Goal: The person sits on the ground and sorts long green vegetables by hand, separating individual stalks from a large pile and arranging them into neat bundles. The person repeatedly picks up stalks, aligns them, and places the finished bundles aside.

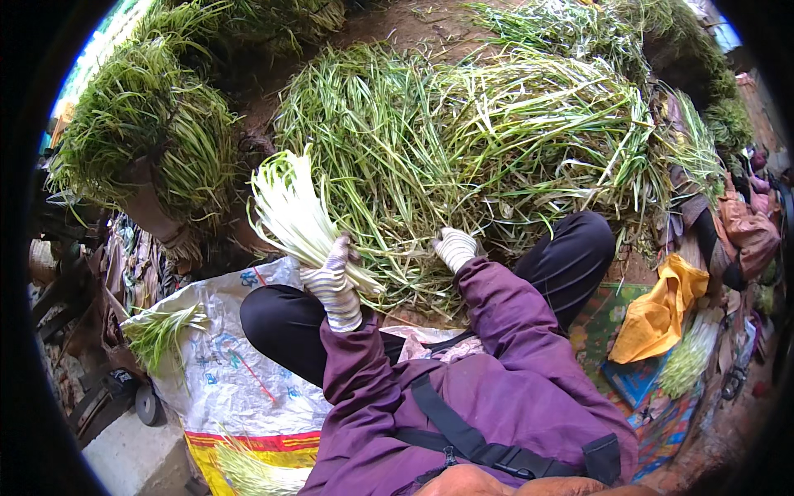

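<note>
My left hand [335, 285], in a striped knit glove, is closed around a bundle of pale garlic chives [296, 211]. The white stalks fan out up and left, while the lower ends poke out right of the fist. My right hand [456, 249], gloved alike, is at the near edge of a big heap of green, grassy chives [496, 130], fingers curled at some thin stems; whether it grips them cannot be made out. Between the hands lie loose, tangled leaves [406, 273].
A white woven sack [217, 372] at the left carries a small green bunch [164, 332] and a pale bunch [267, 471]. Tied bundles [192, 142] stand upper left. A yellow cloth [660, 310] and another pale bunch [691, 353] lie right. My bent knees flank the heap's near edge.
</note>
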A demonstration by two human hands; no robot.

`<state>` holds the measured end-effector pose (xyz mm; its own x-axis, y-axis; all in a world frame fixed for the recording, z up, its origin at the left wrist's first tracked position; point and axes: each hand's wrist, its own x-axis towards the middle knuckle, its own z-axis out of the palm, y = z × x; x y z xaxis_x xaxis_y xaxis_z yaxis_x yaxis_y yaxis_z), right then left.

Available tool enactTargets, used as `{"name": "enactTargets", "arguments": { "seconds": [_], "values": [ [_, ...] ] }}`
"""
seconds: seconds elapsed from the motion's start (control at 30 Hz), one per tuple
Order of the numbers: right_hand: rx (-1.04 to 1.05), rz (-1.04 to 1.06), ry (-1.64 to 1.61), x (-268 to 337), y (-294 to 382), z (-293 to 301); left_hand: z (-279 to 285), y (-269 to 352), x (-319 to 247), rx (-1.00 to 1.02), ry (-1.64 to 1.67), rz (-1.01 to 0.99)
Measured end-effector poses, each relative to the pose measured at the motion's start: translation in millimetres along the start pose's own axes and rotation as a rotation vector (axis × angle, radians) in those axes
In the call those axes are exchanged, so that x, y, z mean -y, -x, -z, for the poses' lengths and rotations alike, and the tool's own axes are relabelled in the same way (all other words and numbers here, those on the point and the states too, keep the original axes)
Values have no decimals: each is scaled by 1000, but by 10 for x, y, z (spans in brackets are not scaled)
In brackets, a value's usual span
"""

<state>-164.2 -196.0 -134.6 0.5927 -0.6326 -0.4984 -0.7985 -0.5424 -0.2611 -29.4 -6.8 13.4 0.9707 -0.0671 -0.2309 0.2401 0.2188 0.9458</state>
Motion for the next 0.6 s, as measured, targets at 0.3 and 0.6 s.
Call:
{"name": "enactTargets", "arguments": {
  "seconds": [0.3,0.6],
  "values": [
    [-282,778,-308,893,798,770,50,9,195,13,194,158],
    [-546,1009,-595,1035,757,642,27,101,188,77,285,235]
  ]
}}
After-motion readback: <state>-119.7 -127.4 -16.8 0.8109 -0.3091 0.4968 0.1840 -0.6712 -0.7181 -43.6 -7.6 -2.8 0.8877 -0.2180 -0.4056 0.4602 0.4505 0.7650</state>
